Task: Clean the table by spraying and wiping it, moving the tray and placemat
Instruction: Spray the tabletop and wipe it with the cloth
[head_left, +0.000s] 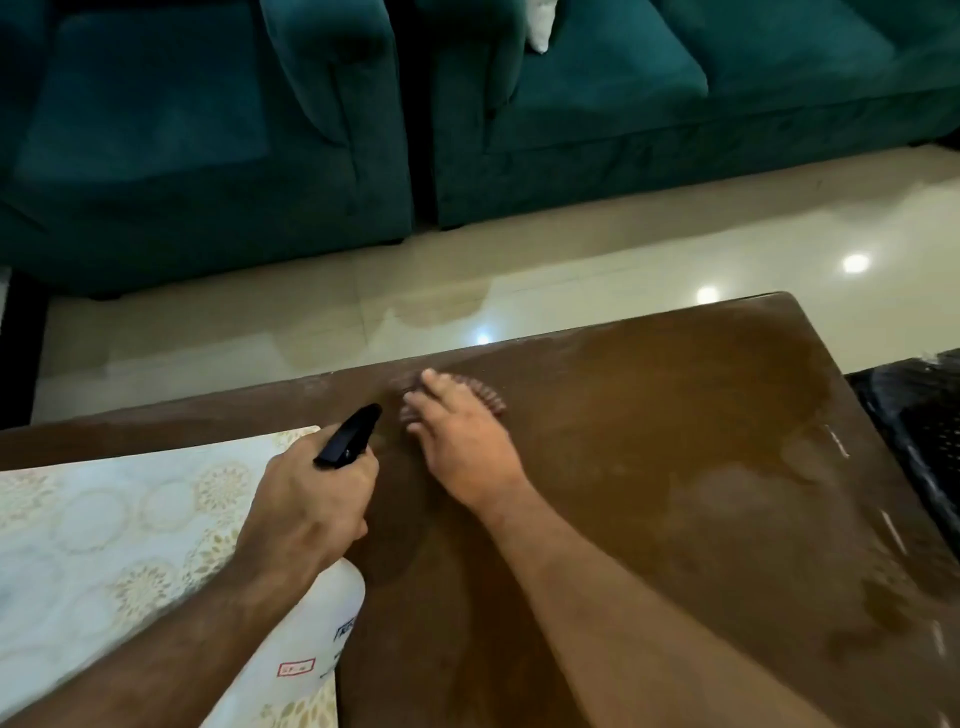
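Toward the far edge of the brown counter (649, 441), the right hand (462, 441) lies flat with fingers spread, pressing a dark ribbed cloth (485, 397) onto the wood. The left hand (306, 499) is closed around the neck of a white spray bottle (337, 603), its black nozzle (348, 434) pointing to the far right, toward the cloth and the right hand's fingers. A patterned placemat (104, 545) covers the near-left part of the counter, beneath the left forearm and bottle. A dark object, possibly the tray (914, 431), sits just off the right edge; its identity cannot be confirmed. Damp patches show on the right half of the counter.

Risks, as judged: a squeeze at this angle would wet the right hand rather than bare wood; the cloth, close to the far edge, could be pushed off; overspray could reach the placemat, and the area under it remains uncleaned until it is moved.
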